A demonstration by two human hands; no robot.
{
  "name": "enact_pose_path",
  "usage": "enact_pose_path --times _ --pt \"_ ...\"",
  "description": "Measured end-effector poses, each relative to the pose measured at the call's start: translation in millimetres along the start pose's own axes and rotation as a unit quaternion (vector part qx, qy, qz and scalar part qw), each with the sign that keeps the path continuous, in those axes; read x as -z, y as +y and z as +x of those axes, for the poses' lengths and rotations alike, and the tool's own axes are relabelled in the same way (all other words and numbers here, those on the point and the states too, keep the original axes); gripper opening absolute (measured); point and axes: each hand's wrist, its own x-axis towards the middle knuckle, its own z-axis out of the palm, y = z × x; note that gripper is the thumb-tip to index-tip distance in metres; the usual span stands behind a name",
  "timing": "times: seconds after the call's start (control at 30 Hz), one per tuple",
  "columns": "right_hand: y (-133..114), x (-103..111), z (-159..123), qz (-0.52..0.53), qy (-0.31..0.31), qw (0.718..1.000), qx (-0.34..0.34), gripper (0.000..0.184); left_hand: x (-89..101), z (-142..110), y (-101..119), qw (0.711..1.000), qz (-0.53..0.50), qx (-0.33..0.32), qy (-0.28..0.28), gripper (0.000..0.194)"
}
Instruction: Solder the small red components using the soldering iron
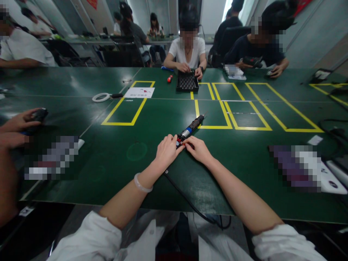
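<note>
An electric screwdriver (191, 127) lies at a slant on the green table, its thin bit pointing away from me to the right. Its rear housing looks open, with a silver motor body, a blue band and small red parts showing. My left hand (167, 151) is closed round the rear end from the left. From the right, my right hand (200, 149) pinches at the same end, close to the red parts. Fingers cover what exactly it grips there. A black cable (187, 198) runs from below my left hand over the table's front edge.
Yellow tape rectangles (216, 127) mark the green table (152, 188). Across from me a person works at a black tray (187, 81) beside a red-handled tool (170, 79). A white ring-shaped magnifier (101, 97) and a paper sheet (140, 92) lie left. Blurred-out items flank me.
</note>
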Motion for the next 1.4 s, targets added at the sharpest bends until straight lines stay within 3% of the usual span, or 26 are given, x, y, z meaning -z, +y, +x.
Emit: enact_pose_path --times 0.17,0.3,0.47,0.67,1.03,1.27,1.4 --pt "1 0 -2 0.013 -0.001 1.0 -0.023 0.019 0.9 1 0 1.0 0.002 0.007 0.005 0.047" --pt "3 4 -2 0.006 0.004 0.999 -0.037 0.009 3.3 1 -7 1.0 0.001 0.011 -0.002 0.048" --pt "2 6 -1 0.008 0.002 0.999 -0.039 0.021 11.7 -4 -27 0.999 0.013 0.02 -0.025 0.048" --pt "2 4 -3 0.02 -0.013 0.999 -0.045 0.016 21.5 -27 -72 0.996 0.028 0.072 -0.044 0.057" --pt "6 3 -4 0.011 -0.026 0.998 -0.055 0.015 35.2 -86 -175 0.965 0.051 0.251 -0.06 0.067" --pt "5 2 -4 -0.002 -0.038 0.998 -0.059 0.017 49.3 -122 -221 0.927 0.109 0.341 -0.109 0.08" --pt "5 3 -4 -0.003 -0.039 0.998 -0.058 0.016 52.5 -136 -241 0.91 0.122 0.383 -0.105 0.081"
